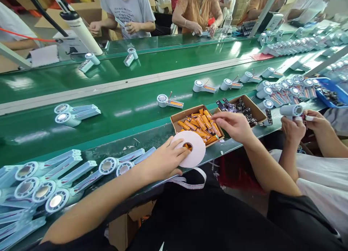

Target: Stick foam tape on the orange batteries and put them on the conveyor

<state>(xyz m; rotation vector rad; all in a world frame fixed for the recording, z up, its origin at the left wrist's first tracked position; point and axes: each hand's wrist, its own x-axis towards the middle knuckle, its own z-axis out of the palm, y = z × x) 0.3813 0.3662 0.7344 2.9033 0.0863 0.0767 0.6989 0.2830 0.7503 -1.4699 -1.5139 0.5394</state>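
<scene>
My left hand (165, 159) lies with fingers outstretched across the face of a white roll of tape (197, 155). This roll overlaps the near corner of a cardboard box (174, 122) of orange-wrapped batteries (200, 123). A loose strip of tape (199, 182) curls below the roll at the bench edge. My right hand (235, 127) is over the right side of the battery box, fingers extended and slightly apart, its fingertips near the batteries. I see nothing held in it. Behind it stands a second box of small black circuit boards (241, 107).
Light-blue handheld fan housings (43, 189) lie piled at left, and more line the green conveyor belt (127, 106). At right, a co-worker's hands (295, 129) hold a housing beside a blue tray (326, 98). Other people work across the belt near a white cylinder (84, 33).
</scene>
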